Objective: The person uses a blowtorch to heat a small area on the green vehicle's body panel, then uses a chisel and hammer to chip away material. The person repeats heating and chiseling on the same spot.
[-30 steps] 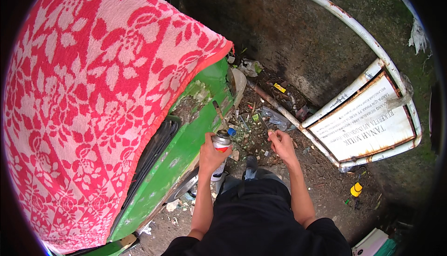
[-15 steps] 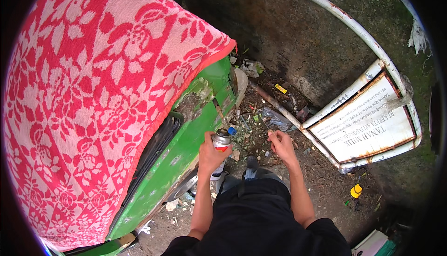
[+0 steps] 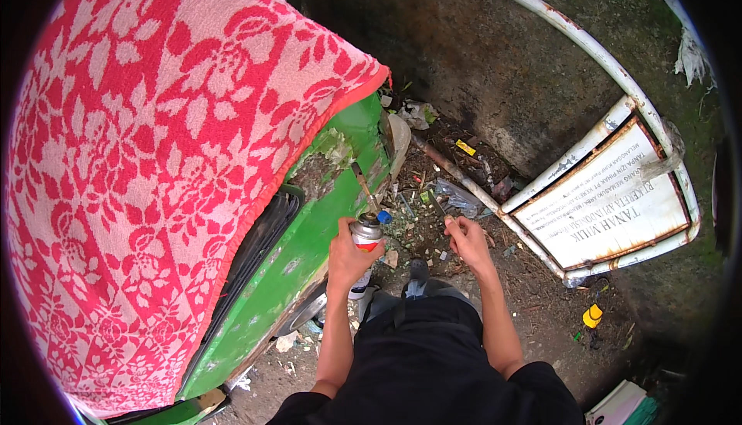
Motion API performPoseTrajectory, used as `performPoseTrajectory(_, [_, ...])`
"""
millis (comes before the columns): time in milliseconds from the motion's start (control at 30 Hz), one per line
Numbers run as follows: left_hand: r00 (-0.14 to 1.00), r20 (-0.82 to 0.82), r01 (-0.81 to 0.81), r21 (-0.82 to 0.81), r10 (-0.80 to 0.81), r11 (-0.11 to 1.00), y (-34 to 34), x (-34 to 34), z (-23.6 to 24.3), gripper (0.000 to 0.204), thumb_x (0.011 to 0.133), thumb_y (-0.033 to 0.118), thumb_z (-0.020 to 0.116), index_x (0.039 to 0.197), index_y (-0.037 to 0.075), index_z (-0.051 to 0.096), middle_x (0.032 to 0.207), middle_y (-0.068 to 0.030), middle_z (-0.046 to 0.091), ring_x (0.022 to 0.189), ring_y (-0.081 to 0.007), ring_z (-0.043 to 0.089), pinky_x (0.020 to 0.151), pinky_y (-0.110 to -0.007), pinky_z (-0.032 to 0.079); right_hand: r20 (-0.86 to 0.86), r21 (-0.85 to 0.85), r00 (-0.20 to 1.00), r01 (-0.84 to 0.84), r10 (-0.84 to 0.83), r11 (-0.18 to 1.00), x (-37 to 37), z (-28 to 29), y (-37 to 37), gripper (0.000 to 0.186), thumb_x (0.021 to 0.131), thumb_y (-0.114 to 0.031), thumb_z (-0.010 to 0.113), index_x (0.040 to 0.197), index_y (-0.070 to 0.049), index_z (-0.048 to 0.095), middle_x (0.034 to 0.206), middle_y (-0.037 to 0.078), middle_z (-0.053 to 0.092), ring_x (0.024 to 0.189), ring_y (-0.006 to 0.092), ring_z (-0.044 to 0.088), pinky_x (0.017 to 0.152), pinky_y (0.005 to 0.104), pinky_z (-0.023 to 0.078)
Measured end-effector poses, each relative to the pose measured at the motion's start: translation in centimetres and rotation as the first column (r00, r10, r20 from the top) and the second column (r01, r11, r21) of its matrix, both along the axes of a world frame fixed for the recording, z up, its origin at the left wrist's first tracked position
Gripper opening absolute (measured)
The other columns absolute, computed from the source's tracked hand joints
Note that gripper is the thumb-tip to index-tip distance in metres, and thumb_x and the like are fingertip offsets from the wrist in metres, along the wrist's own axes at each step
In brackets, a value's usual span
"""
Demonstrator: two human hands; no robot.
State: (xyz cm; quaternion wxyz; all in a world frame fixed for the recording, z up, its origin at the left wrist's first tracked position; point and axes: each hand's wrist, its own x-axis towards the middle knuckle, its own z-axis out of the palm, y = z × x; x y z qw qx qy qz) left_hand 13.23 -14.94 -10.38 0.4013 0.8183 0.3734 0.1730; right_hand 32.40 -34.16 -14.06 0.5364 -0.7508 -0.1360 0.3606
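"Two questions I have: what do the fingers hold, and how far has the work come?"

"The left hand (image 3: 349, 259) is closed around a gas canister (image 3: 366, 233) with a torch head. Its rusty nozzle (image 3: 363, 181) points toward the green vehicle body (image 3: 282, 270), and a blue knob (image 3: 383, 217) sits at its base."

"And the right hand (image 3: 468, 244)?"

"Its fingers are pinched on a thin dark blade (image 3: 436, 205), which is held in the air, apart from the vehicle. Whether it is a knife or a scraper, I cannot tell."

"Is there some flame?"

"I cannot see one, so I do not say that the torch is lit."

"What is done, then?"

"One rough brown patch (image 3: 312, 179) is already without green paint, just in front of the nozzle. Pale loose coating (image 3: 334, 149) hangs on its upper edge."

"And what is left?"

"I judge that much is left: green covers most of the visible side, with only small worn spots. Under the red floral blanket (image 3: 170, 154) the surface is hidden, so there I cannot judge."
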Motion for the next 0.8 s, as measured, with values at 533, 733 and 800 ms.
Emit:
performPoseTrajectory(533, [1.0,-0.006,0.009,0.018,-0.009,1.0,-0.1,0.2,0.9,0.064,0.074,0.026,0.088,0.117,0.002,0.048,0.094,-0.0219,0.071,0.087,-0.0401,0.072,0.077,-0.046,0.056,0.028,0.011,0.999,-0.019,0.019,1.0,-0.1,-0.3,0.1,0.042,0.101,-0.038,0.062,0.082,-0.001,0.062,0.056,0.0,0.053,0.049,0.0077,0.048,0.048,0.0288,0.034])
performPoseTrajectory(733, [1.0,-0.003,0.004,0.019,-0.004,1.0,0.1,0.2,0.7,0.064,0.074,0.025,0.089,0.117,0.002,0.048,0.093,-0.0221,0.071,0.086,-0.0397,0.072,0.077,-0.046,0.056,0.004,0.0,0.999,0.038,-0.038,0.999,-0.1,-0.8,0.2,0.04,0.1,-0.039,0.065,0.085,-0.002,0.058,0.056,0.001,0.054,0.05,0.0084,0.05,0.048,0.0294,0.035])
performPoseTrajectory(800, [1.0,-0.006,0.005,0.023,-0.005,1.0,0.1,0.2,0.6,0.064,0.074,0.025,0.089,0.117,0.002,0.048,0.093,-0.0222,0.071,0.086,-0.0396,0.072,0.076,-0.046,0.056,0.024,-0.016,0.997,0.074,-0.073,0.997,-0.1,-1.1,0.2,0.039,0.099,-0.038,0.067,0.087,-0.003,0.056,0.057,0.001,0.055,0.05,0.0089,0.051,0.048,0.0295,0.036])
